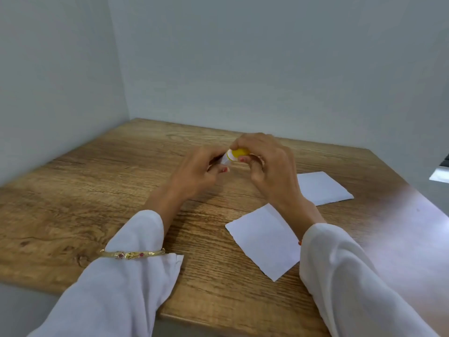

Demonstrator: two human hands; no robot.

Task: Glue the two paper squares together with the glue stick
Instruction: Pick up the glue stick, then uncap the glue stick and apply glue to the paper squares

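Glue stick [234, 155] held above wooden table [97, 203]: white body gripped by left hand [194, 173], yellow cap pinched by right hand [269, 164]. 2 paper squares laid flat right of glue stick: near square [262, 242], far square [320, 187], apart.

I see a glue stick [234, 155] with white body, yellow cap and a thin yellow band. Both paper squares are plain white: near one [263, 242], far one [322, 188]. Table [85, 203] is mid-brown woodgrain with darker knots and streaks. Sleeves [116, 288] are white. Bangle [132, 254] is gold with red stones. Nails are red-pink. Walls [243, 57] are pale grey-blue, unpatterned.
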